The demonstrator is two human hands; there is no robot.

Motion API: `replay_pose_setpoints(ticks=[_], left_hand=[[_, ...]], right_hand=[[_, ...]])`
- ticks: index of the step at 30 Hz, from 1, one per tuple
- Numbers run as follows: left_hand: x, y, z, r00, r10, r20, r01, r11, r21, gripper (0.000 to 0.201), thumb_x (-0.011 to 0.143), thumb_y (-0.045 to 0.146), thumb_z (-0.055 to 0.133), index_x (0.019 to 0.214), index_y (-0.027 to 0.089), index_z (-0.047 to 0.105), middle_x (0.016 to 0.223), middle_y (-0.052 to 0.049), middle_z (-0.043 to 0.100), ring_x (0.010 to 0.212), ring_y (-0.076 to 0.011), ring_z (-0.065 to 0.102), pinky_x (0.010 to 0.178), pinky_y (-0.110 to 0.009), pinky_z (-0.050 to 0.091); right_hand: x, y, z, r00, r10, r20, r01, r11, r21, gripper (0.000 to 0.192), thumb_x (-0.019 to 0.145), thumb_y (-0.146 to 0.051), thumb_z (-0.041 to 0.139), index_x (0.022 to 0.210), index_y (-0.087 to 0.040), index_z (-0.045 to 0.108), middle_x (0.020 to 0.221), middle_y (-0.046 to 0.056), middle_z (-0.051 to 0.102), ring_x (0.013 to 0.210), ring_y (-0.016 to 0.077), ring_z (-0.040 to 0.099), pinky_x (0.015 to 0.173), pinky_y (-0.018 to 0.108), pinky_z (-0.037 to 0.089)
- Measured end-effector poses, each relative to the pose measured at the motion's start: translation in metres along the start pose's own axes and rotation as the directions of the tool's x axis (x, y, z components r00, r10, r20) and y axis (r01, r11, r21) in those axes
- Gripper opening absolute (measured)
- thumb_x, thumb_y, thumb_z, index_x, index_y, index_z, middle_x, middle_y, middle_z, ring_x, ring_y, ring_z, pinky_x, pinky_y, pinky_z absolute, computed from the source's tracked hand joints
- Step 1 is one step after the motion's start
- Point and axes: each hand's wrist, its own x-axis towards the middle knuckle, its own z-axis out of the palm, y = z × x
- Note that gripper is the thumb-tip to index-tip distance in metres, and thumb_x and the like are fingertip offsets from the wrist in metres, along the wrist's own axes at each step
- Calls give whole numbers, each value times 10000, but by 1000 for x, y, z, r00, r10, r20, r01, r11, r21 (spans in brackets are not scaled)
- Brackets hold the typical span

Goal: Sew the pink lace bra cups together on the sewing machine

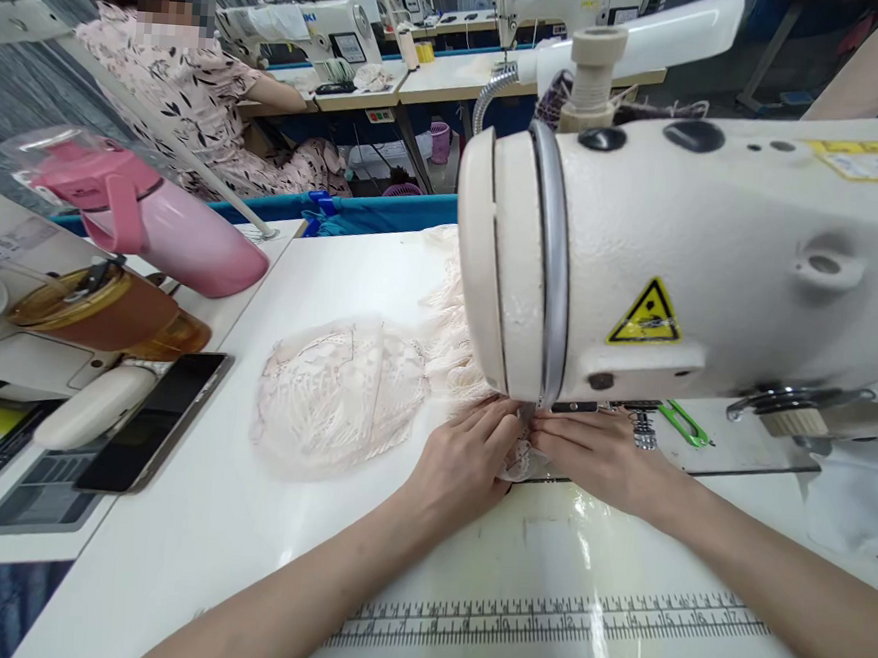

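Observation:
Under the head of a cream sewing machine (685, 246), my left hand (464, 456) is closed on pale lace fabric (518, 457), its bent fingers just left of the needle area. My right hand (600, 456) meets the same fabric from the right, fingers together and fingertips pinching its edge. The needle and presser foot are mostly hidden by the hands and the machine head. More of the lace runs back from my hands in gathered ruffles (452, 355). A sheer rounded lace piece (340, 397) spreads flat on the white table to the left.
Green thread snips (684, 423) lie right of my right hand. A printed ruler (539, 622) runs along the table's front. At left are a phone (154, 424), a pink bottle (153, 214) and an amber cup (114, 306). Another person (170, 90) sits among machines beyond.

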Motion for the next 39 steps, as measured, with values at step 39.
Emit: replay_pose_setpoints(ticks=[39], left_hand=[[-2, -3, 6, 996, 66, 68, -70, 996, 52, 391, 927, 238, 453, 1281, 94, 538, 1287, -151, 597, 1184, -272, 582, 962, -435, 531]], right_hand=[[-7, 11, -13, 976, 220, -2, -220, 975, -45, 318, 928, -228, 455, 1197, -288, 615, 904, 0, 730, 695, 136, 651, 630, 260, 538]])
